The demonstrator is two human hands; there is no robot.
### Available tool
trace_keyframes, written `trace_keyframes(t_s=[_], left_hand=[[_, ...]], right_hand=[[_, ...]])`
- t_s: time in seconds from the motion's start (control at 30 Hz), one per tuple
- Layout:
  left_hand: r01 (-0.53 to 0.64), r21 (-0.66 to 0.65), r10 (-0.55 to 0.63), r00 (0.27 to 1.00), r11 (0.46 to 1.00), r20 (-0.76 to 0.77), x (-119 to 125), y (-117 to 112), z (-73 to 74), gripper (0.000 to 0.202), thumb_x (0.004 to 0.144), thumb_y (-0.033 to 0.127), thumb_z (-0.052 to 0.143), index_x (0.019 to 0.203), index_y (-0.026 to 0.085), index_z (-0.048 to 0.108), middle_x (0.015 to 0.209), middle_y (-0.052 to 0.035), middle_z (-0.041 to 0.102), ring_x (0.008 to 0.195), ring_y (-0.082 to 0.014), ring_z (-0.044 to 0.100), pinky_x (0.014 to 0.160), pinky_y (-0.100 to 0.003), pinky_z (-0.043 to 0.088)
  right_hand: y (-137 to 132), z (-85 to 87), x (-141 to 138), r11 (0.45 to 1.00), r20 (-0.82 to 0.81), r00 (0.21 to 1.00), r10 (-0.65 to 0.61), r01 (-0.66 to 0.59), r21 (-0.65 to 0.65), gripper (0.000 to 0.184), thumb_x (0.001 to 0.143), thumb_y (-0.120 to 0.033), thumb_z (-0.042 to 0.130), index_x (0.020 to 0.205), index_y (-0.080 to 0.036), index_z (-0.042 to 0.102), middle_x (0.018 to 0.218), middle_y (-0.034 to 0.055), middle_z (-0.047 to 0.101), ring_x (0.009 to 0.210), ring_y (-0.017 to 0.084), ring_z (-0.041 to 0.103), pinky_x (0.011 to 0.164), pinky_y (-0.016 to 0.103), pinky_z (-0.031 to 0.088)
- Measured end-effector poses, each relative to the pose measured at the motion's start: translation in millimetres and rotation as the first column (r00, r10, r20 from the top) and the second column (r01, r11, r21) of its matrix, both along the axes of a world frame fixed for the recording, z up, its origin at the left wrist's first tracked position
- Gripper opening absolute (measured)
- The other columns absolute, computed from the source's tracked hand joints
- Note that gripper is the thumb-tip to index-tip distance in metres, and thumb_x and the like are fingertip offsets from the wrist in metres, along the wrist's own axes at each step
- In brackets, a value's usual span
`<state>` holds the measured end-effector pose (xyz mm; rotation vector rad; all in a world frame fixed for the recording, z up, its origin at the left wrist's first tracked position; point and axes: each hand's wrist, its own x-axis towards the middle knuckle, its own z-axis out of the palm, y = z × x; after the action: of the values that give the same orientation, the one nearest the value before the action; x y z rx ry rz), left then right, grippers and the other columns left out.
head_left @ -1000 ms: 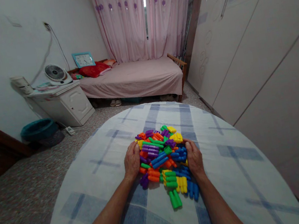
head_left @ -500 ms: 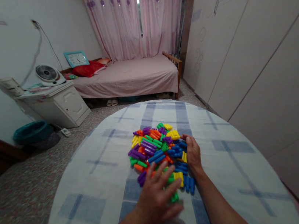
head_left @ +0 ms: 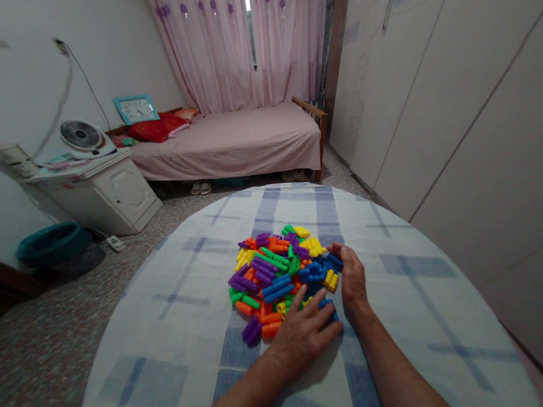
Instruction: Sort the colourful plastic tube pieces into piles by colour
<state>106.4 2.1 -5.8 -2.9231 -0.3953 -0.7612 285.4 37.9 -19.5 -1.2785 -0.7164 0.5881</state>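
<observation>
A heap of plastic toy building pieces (head_left: 277, 288), shaped like joined tubes in purple, green, orange, yellow and blue, lies on the table. My left hand (head_left: 307, 330) rests over the near right part of the heap with its fingers spread, and it hides some pieces beneath. My right hand (head_left: 351, 280) stands on its edge along the right side of the heap, fingers stretched forward. Close to its fingers lie blue pieces (head_left: 331, 262) and a yellow piece (head_left: 331, 281). A purple piece (head_left: 252, 331) sits at the near left edge of the heap.
The round table wears a white and blue checked cloth (head_left: 146, 356). Beyond it stand a bed (head_left: 237, 137) and pink curtains (head_left: 209, 50). A white cabinet (head_left: 123, 190) with a fan (head_left: 85, 137) and a teal bin (head_left: 52, 244) are at left, a wardrobe (head_left: 464, 102) at right.
My left hand has moved right and forward, onto the near right of the heap. Pieces there have shifted or become covered. My right hand stays along the right side.
</observation>
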Motion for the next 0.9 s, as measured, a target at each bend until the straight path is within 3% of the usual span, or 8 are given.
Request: trace_keyframes(t_s=[0.17, 0.3, 0.47, 0.53, 0.6, 0.7, 0.77, 0.9], left_hand=[[-0.034, 0.036, 0.033, 0.999, 0.999, 0.038, 6.3, 19.0, -0.6, 0.025, 0.091, 0.025, 0.051, 0.114, 0.028, 0.061, 0.117, -0.0028, 0.063, 0.127, -0.0233, 0.046, 0.111, -0.050, 0.024], [-0.091, 0.020, 0.090, 0.995, 0.996, 0.051, 6.8, 16.3, 5.6, 0.029, 0.090, 0.027, 0.052, 0.118, 0.030, 0.060, 0.124, -0.0038, 0.060, 0.127, -0.0239, 0.046, 0.112, -0.050, 0.024], [-0.227, -0.090, 0.242, 0.943, 0.970, 0.230, -28.1, -0.8, 16.6, 0.043, 0.086, 0.026, 0.053, 0.129, 0.028, 0.051, 0.140, -0.0065, 0.048, 0.137, -0.0255, 0.033, 0.114, -0.052, 0.019], [-0.391, -0.250, 0.459, 0.818, 0.886, 0.347, -48.6, -0.4, 14.2, 0.047, 0.088, 0.025, 0.050, 0.135, 0.027, 0.045, 0.145, -0.0080, 0.042, 0.140, -0.0263, 0.027, 0.114, -0.053, 0.020], [-0.501, -0.487, 0.691, 0.610, 0.715, 0.387, -64.9, 5.7, 6.5, 0.047, 0.091, 0.029, 0.043, 0.138, 0.024, 0.042, 0.148, -0.0098, 0.036, 0.141, -0.0258, 0.024, 0.114, -0.052, 0.021], [-0.466, -0.739, 0.861, 0.403, 0.486, 0.312, -74.6, 20.4, -8.8, 0.049, 0.093, 0.038, 0.036, 0.138, 0.018, 0.041, 0.149, -0.0130, 0.033, 0.140, -0.0246, 0.026, 0.116, -0.047, 0.020], [-0.410, -0.802, 0.884, 0.363, 0.436, 0.295, -71.0, 30.2, -15.8, 0.051, 0.093, 0.042, 0.036, 0.137, 0.016, 0.042, 0.149, -0.0133, 0.033, 0.140, -0.0239, 0.027, 0.117, -0.044, 0.018], [-0.373, -0.806, 0.872, 0.365, 0.459, 0.327, -51.5, 46.9, -17.4, 0.049, 0.092, 0.042, 0.035, 0.133, 0.017, 0.046, 0.146, -0.0129, 0.036, 0.139, -0.0234, 0.029, 0.117, -0.043, 0.018]], right_hand=[[-0.3, 1.9, 0.4, 1.000, 0.046, 0.999, -0.011, 0.010, 0.014, 0.047, 0.086, -0.056, 0.044, 0.102, -0.017, 0.063, 0.102, 0.0071, 0.067, 0.096, 0.020, 0.060, 0.088, 0.034, 0.043], [-0.9, 1.6, 1.0, 1.000, 0.128, 0.992, -0.012, 0.012, -0.002, 0.047, 0.087, -0.056, 0.042, 0.103, -0.017, 0.063, 0.105, 0.0077, 0.066, 0.098, 0.020, 0.059, 0.088, 0.033, 0.042], [-1.3, -0.4, 1.5, 0.995, 0.222, 0.973, -0.064, 0.078, -0.056, 0.049, 0.088, -0.055, 0.038, 0.109, -0.018, 0.062, 0.112, 0.0080, 0.064, 0.105, 0.020, 0.056, 0.092, 0.033, 0.038], [-0.7, -1.0, 1.4, 0.992, 0.243, 0.967, -0.080, 0.100, -0.071, 0.050, 0.088, -0.055, 0.037, 0.111, -0.018, 0.061, 0.114, 0.0082, 0.064, 0.106, 0.020, 0.055, 0.093, 0.033, 0.037], [0.1, -1.0, 1.1, 0.991, 0.259, 0.962, -0.084, 0.108, -0.080, 0.051, 0.088, -0.055, 0.036, 0.111, -0.018, 0.061, 0.115, 0.0084, 0.063, 0.108, 0.021, 0.055, 0.094, 0.033, 0.037], [0.5, -0.1, 0.0, 0.991, 0.269, 0.960, -0.076, 0.103, -0.086, 0.050, 0.088, -0.054, 0.036, 0.111, -0.018, 0.061, 0.115, 0.0085, 0.063, 0.110, 0.021, 0.054, 0.095, 0.033, 0.037], [0.2, 0.8, -1.0, 0.992, 0.269, 0.961, -0.061, 0.087, -0.086, 0.050, 0.088, -0.054, 0.036, 0.111, -0.018, 0.061, 0.116, 0.0084, 0.063, 0.111, 0.021, 0.054, 0.096, 0.034, 0.037], [0.0, 1.8, -2.8, 0.994, 0.284, 0.959, -0.018, 0.047, -0.094, 0.050, 0.088, -0.054, 0.037, 0.113, -0.018, 0.060, 0.116, 0.0087, 0.063, 0.111, 0.021, 0.054, 0.097, 0.035, 0.037]])
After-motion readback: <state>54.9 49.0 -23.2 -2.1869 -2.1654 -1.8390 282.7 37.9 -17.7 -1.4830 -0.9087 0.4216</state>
